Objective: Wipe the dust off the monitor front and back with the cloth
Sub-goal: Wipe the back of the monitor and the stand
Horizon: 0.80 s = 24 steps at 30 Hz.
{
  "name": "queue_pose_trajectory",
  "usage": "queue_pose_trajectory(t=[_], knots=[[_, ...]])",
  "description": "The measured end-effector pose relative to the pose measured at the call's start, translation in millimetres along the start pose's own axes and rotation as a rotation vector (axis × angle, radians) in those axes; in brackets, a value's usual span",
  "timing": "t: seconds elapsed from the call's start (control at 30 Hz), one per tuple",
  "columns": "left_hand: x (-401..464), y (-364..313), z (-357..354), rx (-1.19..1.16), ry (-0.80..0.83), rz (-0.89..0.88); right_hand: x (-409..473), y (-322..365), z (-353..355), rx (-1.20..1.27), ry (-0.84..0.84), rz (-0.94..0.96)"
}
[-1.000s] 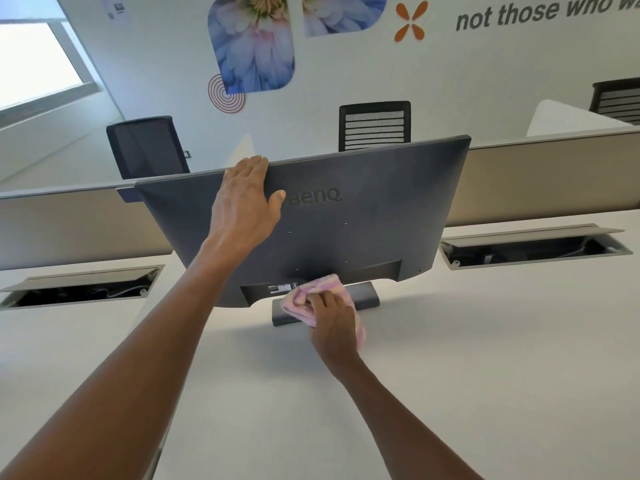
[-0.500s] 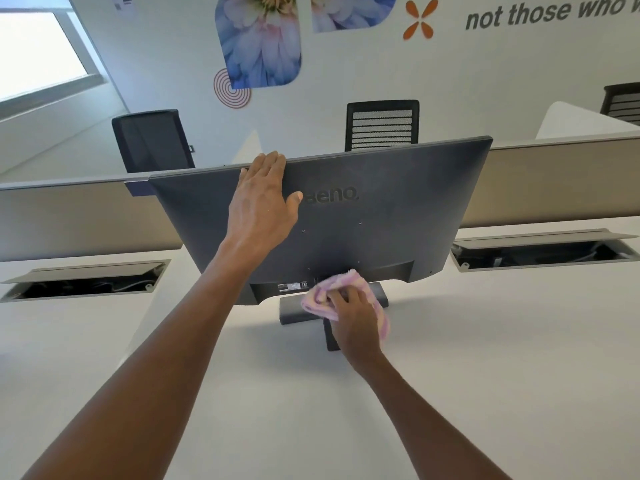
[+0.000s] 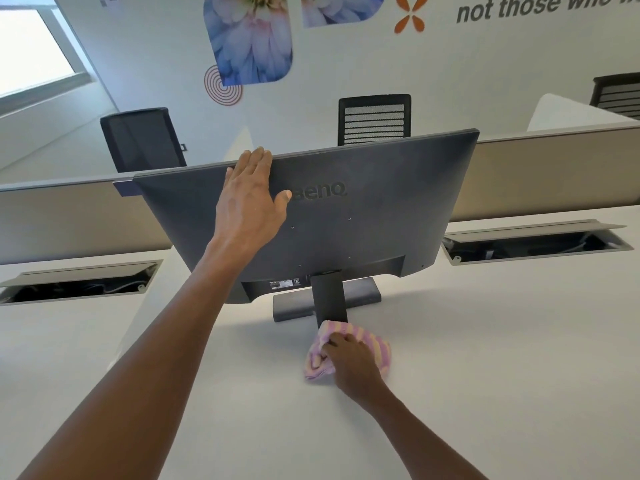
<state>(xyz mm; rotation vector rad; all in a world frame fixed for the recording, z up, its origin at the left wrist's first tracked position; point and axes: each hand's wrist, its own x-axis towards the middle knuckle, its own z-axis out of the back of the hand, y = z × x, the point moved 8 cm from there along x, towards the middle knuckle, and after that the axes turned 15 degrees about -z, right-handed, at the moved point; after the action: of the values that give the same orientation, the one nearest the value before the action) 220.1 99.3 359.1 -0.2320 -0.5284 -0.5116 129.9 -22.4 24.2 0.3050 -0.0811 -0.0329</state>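
Since a moment ago the right hand [image 3: 356, 362] has drawn the cloth [image 3: 375, 344] down off the lower back of the monitor [image 3: 381, 223] to the white worktop [image 3: 502, 375], baring the stand neck [image 3: 327, 296]. Its fingers are curled round the bunched pink-and-yellow cloth, which lies on the worktop just at the foot of the neck. The left hand [image 3: 249, 199] lies flat with straight fingers on the monitor's back, fingertips over the top edge, beside the logo [image 3: 320, 192]
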Motion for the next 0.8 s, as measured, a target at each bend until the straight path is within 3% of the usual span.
queue_pose_trajectory(t=[0.2, 0.33, 0.43, 0.5, 0.67, 0.8], knots=[[0, -1, 0, 0.008, -0.001, 0.003, 5, -52, 8, 0.126, -0.05, -0.357], [1, -3, -2, 0.008, -0.012, 0.013, 18, -74, 20, 0.486, 0.043, -0.635], [2, -4, -2, 0.013, -0.01, 0.016, 19, -64, 26, 0.734, 0.157, -0.736], [1, -3, -2, 0.016, -0.008, 0.015, 20, -55, 40, 0.888, 0.177, -0.718], [0, -5, -3, 0.025, -0.006, 0.006, 42, -48, 92, 0.999, 0.097, -0.613], [0, -5, -3, 0.034, -0.005, 0.014, 44, -45, 71, 0.893, 0.215, -0.567]])
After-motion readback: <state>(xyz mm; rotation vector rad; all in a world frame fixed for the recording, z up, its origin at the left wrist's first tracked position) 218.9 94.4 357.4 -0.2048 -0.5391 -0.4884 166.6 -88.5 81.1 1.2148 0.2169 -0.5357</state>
